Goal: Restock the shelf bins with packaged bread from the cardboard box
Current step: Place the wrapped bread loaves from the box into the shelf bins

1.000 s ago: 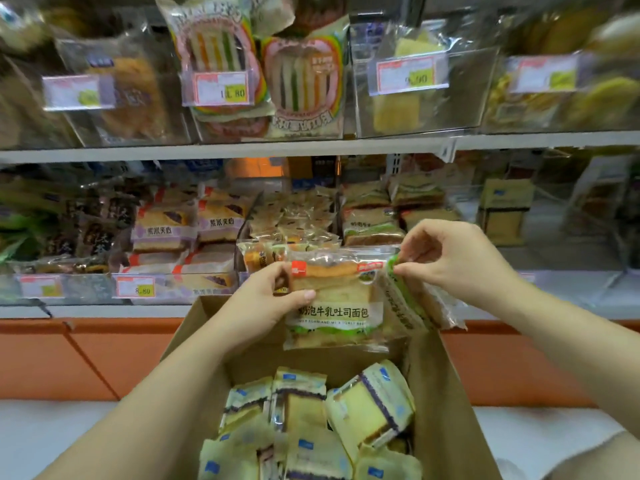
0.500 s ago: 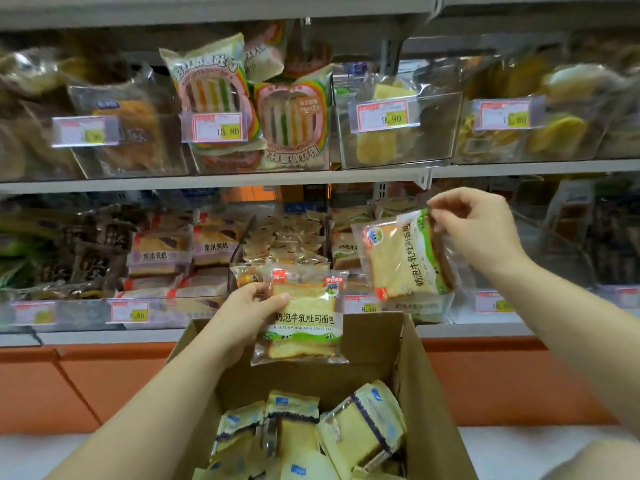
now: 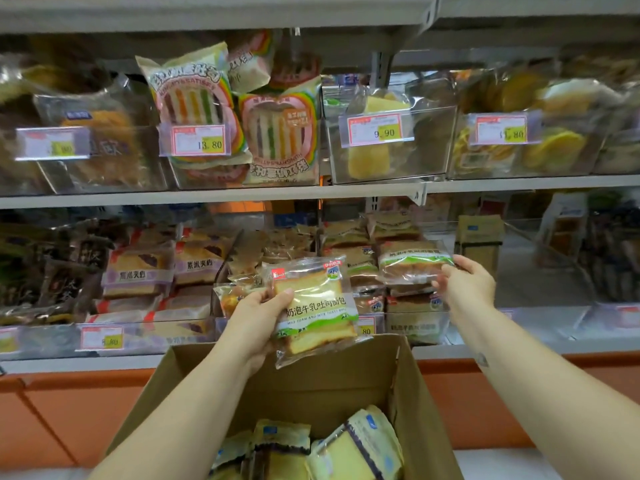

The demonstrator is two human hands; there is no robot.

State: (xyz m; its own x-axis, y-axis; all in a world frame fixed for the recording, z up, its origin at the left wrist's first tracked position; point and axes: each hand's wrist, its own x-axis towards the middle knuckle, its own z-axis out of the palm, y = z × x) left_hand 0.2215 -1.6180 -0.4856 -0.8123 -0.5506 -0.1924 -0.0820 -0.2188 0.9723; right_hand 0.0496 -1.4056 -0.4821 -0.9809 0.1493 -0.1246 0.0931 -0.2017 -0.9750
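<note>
Head view, held pack (image 3: 313,306) over box (image 3: 346,379) rim

Grey shelves (image 3: 194,196), clear bins (image 3: 437,147) standing on them, packaged bread (image 3: 138,271) inside

Two milk toast packets are being held by the open brown cardboard box (image 3: 311,382).
The clear, green-banded toast packet (image 3: 315,306) is standing upright in the left hand (image 3: 256,317), just over the box's far wall. The second toast packet (image 3: 412,263) is lying flat in the right hand (image 3: 467,282), topping a stack of like packets in the clear plastic shelf bin (image 3: 415,332). Pale yellow cake packets (image 3: 360,448) are lying jumbled in the box.
</note>
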